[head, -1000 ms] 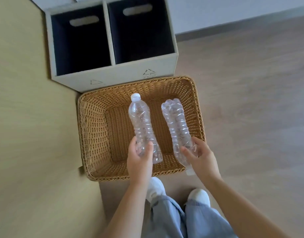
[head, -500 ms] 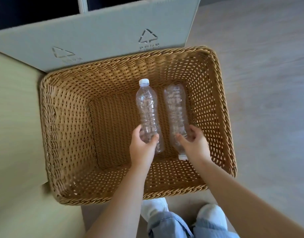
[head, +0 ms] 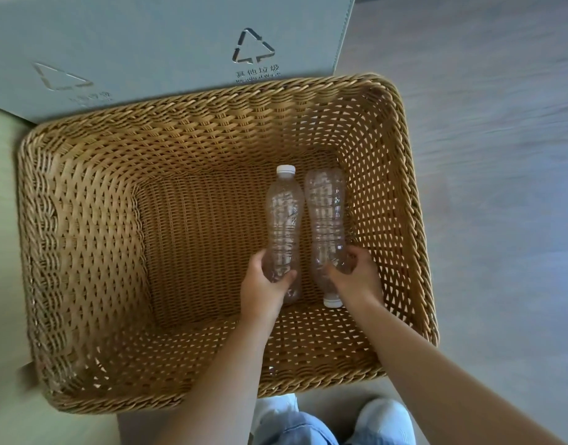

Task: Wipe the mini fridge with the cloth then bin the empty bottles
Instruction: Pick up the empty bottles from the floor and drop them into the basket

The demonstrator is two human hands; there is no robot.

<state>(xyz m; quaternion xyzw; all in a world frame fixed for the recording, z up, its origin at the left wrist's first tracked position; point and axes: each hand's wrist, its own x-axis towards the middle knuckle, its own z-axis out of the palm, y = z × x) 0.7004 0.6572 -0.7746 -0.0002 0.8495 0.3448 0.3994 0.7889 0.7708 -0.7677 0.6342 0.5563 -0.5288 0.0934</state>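
Two clear empty plastic bottles lie side by side low inside a woven wicker basket (head: 83, 220). The left bottle (head: 283, 213) has its white cap pointing away from me, and my left hand (head: 265, 289) grips its base end. The right bottle (head: 326, 210) points its white cap toward me, and my right hand (head: 356, 279) holds it near the neck. Both hands reach down into the basket, close to its floor. Whether the bottles rest on the floor of the basket I cannot tell.
A grey recycling bin (head: 167, 43) with triangle symbols on its front stands just behind the basket. A pale yellow surface (head: 0, 220) lies to the left, grey wood floor (head: 501, 155) to the right. My white shoes (head: 383, 415) and jeans show at the bottom.
Both hands have lowered the bottles deeper into the basket, and the camera has moved closer, so the basket fills the view and the bin's openings are out of frame.
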